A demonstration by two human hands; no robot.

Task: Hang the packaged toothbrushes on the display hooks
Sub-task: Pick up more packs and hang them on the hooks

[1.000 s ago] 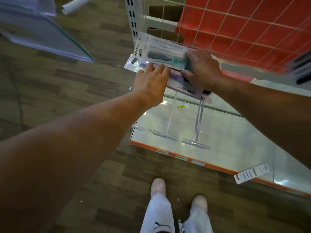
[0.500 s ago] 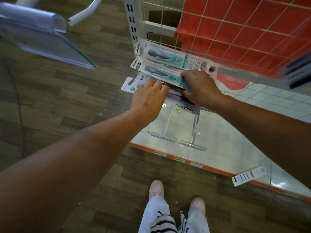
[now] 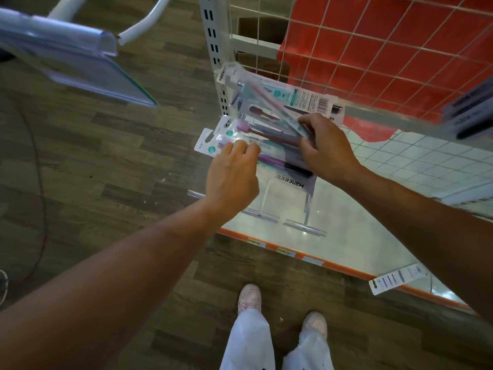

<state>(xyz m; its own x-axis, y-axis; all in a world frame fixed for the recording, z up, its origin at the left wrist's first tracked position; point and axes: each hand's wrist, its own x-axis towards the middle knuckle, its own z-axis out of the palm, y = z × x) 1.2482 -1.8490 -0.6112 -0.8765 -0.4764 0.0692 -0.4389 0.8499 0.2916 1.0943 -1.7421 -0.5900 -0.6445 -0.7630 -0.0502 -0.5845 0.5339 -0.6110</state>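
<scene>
Wood-plank floor (image 3: 106, 161), white wire grid rack (image 3: 314, 46). Right hand (image 3: 325, 148) pinches fan of clear-plastic packaged toothbrushes (image 3: 282, 102); left hand (image 3: 232, 177) pinches lowest purple-brush pack (image 3: 210, 145) beside that grip. Peel one off, then line its hang-hole up with metal display hooks (image 3: 304, 227) below grip.

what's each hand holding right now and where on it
Right hand pinches a fanned bunch of packs around mid-length. Left hand touches the purple pack near its hanger end, fingers curled; grip cannot be told.
</scene>
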